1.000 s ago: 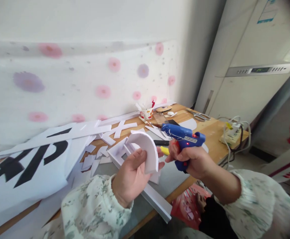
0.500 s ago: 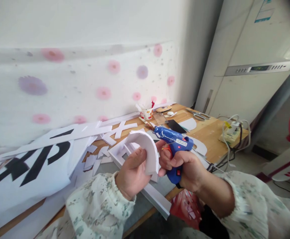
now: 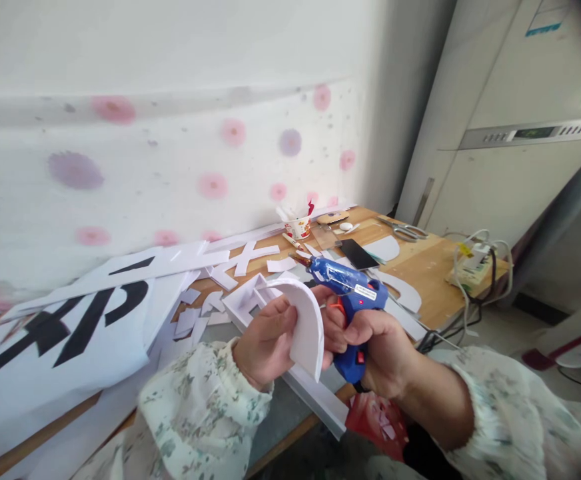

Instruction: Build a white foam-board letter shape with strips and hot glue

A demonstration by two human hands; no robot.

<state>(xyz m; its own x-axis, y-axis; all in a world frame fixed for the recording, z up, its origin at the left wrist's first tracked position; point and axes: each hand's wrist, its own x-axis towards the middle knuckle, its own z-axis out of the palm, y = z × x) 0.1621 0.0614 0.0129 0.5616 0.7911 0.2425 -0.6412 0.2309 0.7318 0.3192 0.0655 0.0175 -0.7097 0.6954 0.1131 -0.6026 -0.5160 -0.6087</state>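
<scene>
My left hand (image 3: 265, 343) grips a curved white foam-board piece (image 3: 304, 327), held up over the table's front edge. My right hand (image 3: 373, 347) is wrapped round the handle of a blue hot glue gun (image 3: 345, 283), its red light on. The gun's nozzle points left and away, just above the curved piece's top edge. The two hands touch each other behind the piece. A long white foam-board frame (image 3: 315, 393) lies on the table under them.
White foam scraps (image 3: 198, 313) and a sheet with black characters (image 3: 70, 327) cover the wooden table (image 3: 420, 267). Further back are a paper cup (image 3: 299, 225), a black phone (image 3: 357, 253), scissors (image 3: 405, 231) and a power strip with cables (image 3: 475, 263). A tall white appliance (image 3: 510, 133) stands at right.
My right hand has brought the glue gun left and down, from apart at the right to right against the curved piece. The left hand has kept the piece almost still.
</scene>
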